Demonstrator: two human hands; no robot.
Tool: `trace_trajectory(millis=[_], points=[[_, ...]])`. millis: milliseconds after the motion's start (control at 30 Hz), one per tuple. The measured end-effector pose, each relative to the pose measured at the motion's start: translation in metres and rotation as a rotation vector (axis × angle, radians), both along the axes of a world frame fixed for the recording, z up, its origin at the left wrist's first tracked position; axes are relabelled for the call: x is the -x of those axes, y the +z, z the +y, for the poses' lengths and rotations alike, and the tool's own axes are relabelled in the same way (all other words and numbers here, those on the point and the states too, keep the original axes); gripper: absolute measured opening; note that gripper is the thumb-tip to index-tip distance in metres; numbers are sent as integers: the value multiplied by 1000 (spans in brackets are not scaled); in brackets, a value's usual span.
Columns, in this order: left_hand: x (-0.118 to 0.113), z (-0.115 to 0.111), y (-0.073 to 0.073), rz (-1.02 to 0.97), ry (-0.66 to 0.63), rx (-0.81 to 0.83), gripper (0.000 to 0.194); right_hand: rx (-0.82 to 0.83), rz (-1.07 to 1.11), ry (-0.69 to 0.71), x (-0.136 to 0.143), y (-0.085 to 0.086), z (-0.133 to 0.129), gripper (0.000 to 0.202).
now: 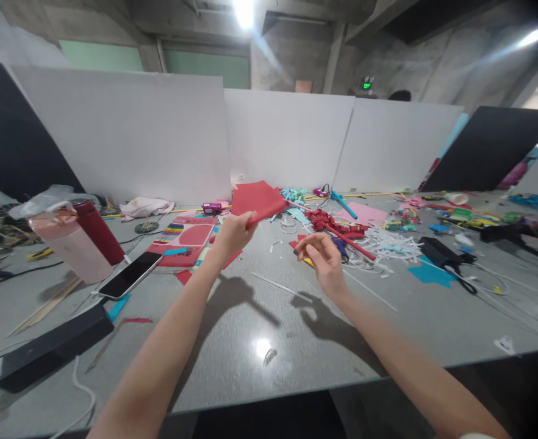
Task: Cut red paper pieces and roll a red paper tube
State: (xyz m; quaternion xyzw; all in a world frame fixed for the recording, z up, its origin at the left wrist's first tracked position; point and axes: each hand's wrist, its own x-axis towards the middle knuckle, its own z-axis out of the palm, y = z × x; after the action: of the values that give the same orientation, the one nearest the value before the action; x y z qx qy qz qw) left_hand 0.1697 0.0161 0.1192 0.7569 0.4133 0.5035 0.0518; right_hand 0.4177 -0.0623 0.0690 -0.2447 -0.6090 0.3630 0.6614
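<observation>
My left hand [236,233], its fingers closed, holds a piece of red paper [257,201] above the table near the white partition. My right hand [322,259] is raised over the table to the right, fingers curled and apart, with nothing visible in it. Just behind it lie a yellow-handled tool [308,262] and a tangle of red material [326,221] with a red stick [351,242]. Thin clear strips [278,285] lie on the grey table [251,378] between and below my hands.
A pink bottle [72,244], a dark red bottle [97,231], a phone [132,274] and a black case [56,347] stand or lie at left. White paper strips [388,247], blue paper [431,272] and a black device [443,253] lie at right. Partitions [287,140] line the back.
</observation>
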Motion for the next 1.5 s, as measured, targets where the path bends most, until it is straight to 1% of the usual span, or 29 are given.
trace_trajectory(millis=[33,67,100,167,233,300,433,533,633,700,767,867,933,1000,1067,1167,1233,1300,1367,1433,1500], points=[[1,-1,-1,216,-5,-24,23,-37,11,-24,2,3,-2,16],[1,-3,-2,386,-8,-33,18,-70,26,-49,3,4,-3,21],[-1,-4,-3,509,-9,-29,16,-96,40,-75,5,5,-4,26],[-7,-7,-8,633,-17,3,16,-125,53,-122,7,4,-4,32],[-14,-8,-13,635,-42,49,15,-133,20,-169,5,-1,-1,33],[-19,-8,-17,582,-76,94,13,-132,-40,-217,2,-6,2,32],[-20,-6,-21,524,-96,140,15,-123,-90,-288,-3,-12,5,30],[-22,-7,-23,505,-44,132,13,-106,-92,-331,-3,-7,1,25],[-29,-12,-28,404,89,107,12,-61,-81,-358,-2,2,-5,25],[-34,-16,-36,338,183,91,15,4,-75,-349,-3,9,-5,30],[-37,-17,-45,338,238,94,18,108,-71,-300,-6,12,-1,36],[-37,-14,-58,439,279,125,21,272,-81,-177,-14,12,10,45],[-36,-10,-65,523,282,151,20,319,-103,-138,-18,9,18,49],[-35,-8,-69,590,248,178,20,298,-125,-151,-20,5,22,50],[-36,-7,-68,624,192,188,23,233,-129,-189,-20,2,23,48],[-38,-8,-61,613,86,184,24,84,-143,-264,-18,3,18,48],[-38,-8,-53,575,-25,215,21,-21,-178,-324,-18,6,13,46],[-37,-8,-46,532,-151,295,22,-114,-211,-379,-18,10,8,44],[-36,-7,-42,497,-265,397,29,-185,-224,-415,-20,13,5,43],[-36,-8,-39,467,-346,490,35,-228,-217,-430,-21,14,3,40],[-37,-10,-37,423,-394,552,42,-257,-195,-434,-22,14,2,38]])
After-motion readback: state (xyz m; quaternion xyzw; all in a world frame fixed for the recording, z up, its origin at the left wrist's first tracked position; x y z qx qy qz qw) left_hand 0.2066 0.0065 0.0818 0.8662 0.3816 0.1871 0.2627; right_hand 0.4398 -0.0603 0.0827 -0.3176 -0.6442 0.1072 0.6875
